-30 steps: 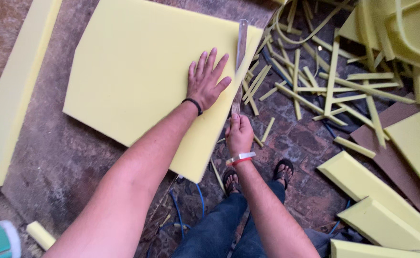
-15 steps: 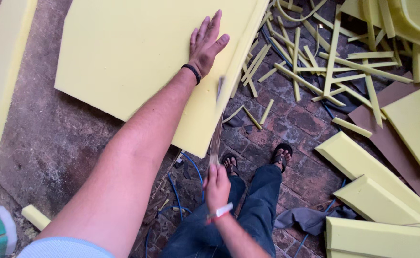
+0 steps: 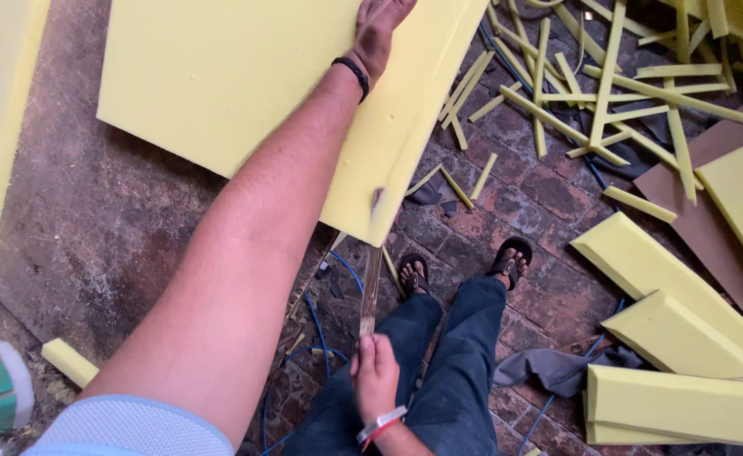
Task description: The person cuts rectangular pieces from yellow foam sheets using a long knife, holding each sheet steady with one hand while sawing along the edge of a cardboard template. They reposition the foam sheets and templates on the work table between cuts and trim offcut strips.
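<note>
A big yellow foam sheet (image 3: pixel 219 84) lies on the brick floor. My left hand (image 3: pixel 380 29), a black band on its wrist, presses flat on the sheet near its right edge. My right hand (image 3: pixel 375 380), with a red and white wristband, is shut on the handle of a long knife (image 3: pixel 371 287). The blade points away from me, and its tip meets the near corner of the sheet, by a thin cut strip along the edge. My sandalled feet stand just right of the knife.
Several thin yellow foam strips (image 3: pixel 557 93) litter the floor at upper right. Thick foam blocks (image 3: pixel 675 338) lie at right, next to a brown board (image 3: pixel 709 245). A foam slab (image 3: pixel 0 127) runs along the left edge. A blue cable (image 3: pixel 317 329) and a grey cloth (image 3: pixel 549 367) lie near my feet.
My right hand has drawn the knife back towards my body along the sheet's right edge, down to the near corner. My left hand stays pressed on the foam.
</note>
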